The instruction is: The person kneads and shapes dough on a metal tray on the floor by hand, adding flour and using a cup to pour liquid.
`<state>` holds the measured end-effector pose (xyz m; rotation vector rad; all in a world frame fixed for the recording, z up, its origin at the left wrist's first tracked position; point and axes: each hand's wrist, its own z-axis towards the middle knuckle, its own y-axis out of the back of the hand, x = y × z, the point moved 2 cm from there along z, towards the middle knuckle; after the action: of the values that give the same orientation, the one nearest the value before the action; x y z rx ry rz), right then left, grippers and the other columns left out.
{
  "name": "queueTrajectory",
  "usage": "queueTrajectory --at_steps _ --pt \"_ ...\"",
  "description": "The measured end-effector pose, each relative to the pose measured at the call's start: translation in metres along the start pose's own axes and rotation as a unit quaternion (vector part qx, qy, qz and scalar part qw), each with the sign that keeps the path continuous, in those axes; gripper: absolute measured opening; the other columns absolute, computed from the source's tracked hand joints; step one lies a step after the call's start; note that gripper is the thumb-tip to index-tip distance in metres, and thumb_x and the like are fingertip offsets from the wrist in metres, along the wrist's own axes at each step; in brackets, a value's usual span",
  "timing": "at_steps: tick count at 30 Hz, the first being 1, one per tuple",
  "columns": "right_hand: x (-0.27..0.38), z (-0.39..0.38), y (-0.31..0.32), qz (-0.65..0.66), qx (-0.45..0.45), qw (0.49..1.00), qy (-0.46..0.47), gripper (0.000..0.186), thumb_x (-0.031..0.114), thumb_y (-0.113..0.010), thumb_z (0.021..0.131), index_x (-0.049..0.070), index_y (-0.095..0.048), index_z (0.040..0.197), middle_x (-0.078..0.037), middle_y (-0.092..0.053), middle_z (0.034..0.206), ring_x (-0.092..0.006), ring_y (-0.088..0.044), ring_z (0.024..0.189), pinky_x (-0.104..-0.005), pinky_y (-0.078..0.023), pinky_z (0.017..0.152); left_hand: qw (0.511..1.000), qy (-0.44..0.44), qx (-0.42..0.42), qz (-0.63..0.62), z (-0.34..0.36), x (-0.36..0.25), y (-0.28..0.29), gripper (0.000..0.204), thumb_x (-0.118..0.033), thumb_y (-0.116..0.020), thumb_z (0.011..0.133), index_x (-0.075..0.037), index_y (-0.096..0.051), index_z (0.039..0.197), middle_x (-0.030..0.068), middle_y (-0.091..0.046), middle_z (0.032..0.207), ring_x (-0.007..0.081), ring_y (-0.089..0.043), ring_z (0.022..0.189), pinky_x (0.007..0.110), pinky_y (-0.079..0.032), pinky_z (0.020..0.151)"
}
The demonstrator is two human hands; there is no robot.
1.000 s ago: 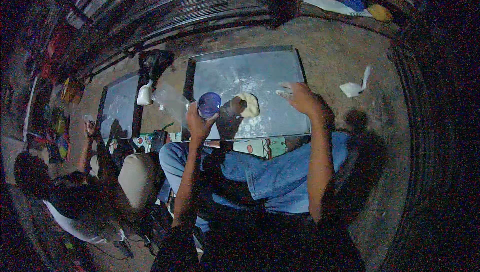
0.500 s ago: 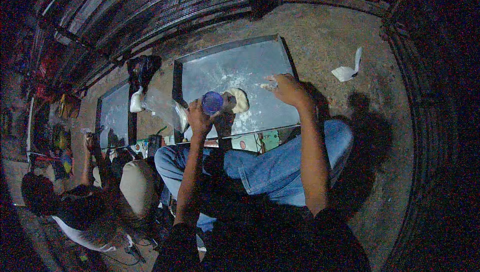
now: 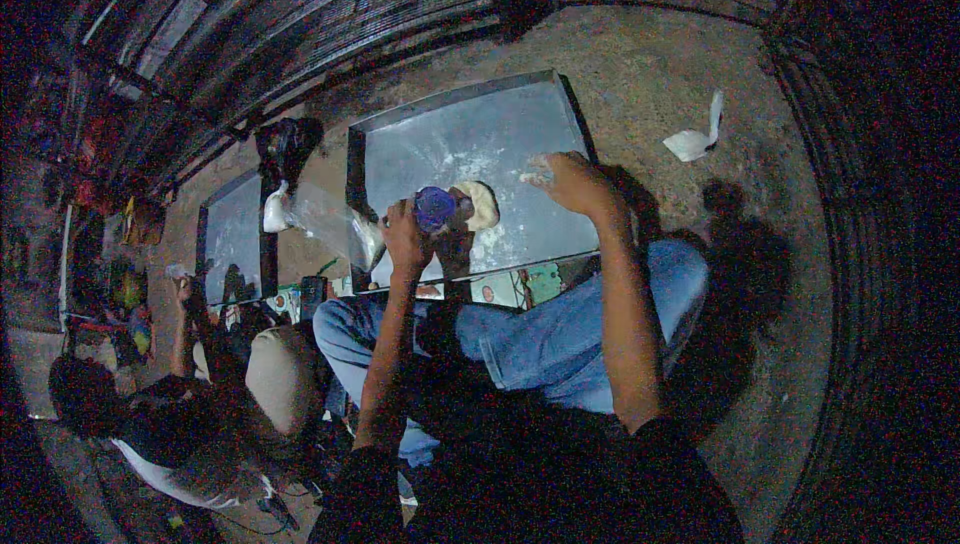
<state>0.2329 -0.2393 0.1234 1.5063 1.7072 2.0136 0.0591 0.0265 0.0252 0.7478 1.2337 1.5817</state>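
At the nine o'clock side of the dough disc (image 3: 486,206), the left hand (image 3: 405,239) gripped a round purple container (image 3: 435,209), fingers closed about its side. The container was positioned above the tray, just beside the disc; contact between the two could not be determined. The right hand (image 3: 565,182) was located between two and three o'clock of the disc, over the tray, with its fingers extended, their tips coated white, and nothing visible in its grasp.

The pale dough disc lay on the grey rectangular tray (image 3: 420,134), partly in shadow. White powder (image 3: 470,162) was scattered around it, mainly toward twelve and five o'clock. The tray rested on the floor (image 3: 640,74), with the wearer's blue jeans (image 3: 540,354) at six o'clock.

At nine o'clock, a clear plastic bag (image 3: 325,216) extended to the tray's edge. Farther out in that direction was a second tray (image 3: 230,234). A co-worker (image 3: 140,399) sat at eight o'clock. A white packet (image 3: 688,146) lay on the floor between two and three o'clock.
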Motion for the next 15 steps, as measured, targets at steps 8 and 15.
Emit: queueTrajectory --at_steps 8,15 --pt "-0.014 0.005 -0.011 0.021 -0.033 0.998 0.054 0.046 0.041 -0.058 0.088 0.003 -0.06 0.114 -0.024 -0.063 0.104 -0.0379 -0.06 0.098 -0.0449 -0.048 0.085 0.999 0.011 0.022 -0.048 0.004 -0.001 0.003 0.085 -0.052 -0.076 0.062 -0.003 -0.046 0.126 0.0166 -0.052 0.117 0.0353 -0.047 0.113 0.051 -0.033 0.095" --pt "-0.011 -0.002 -0.007 -0.059 -0.015 0.998 -0.006 0.047 0.043 -0.057 0.088 0.003 -0.06 0.113 -0.021 -0.063 0.104 -0.0391 -0.06 0.095 -0.0446 -0.048 0.085 0.988 0.072 0.072 -0.116 0.001 -0.004 0.018 0.078 -0.041 -0.079 0.061 -0.003 -0.049 0.121 0.0167 -0.053 0.116 0.0359 -0.048 0.11 0.048 -0.036 0.092"
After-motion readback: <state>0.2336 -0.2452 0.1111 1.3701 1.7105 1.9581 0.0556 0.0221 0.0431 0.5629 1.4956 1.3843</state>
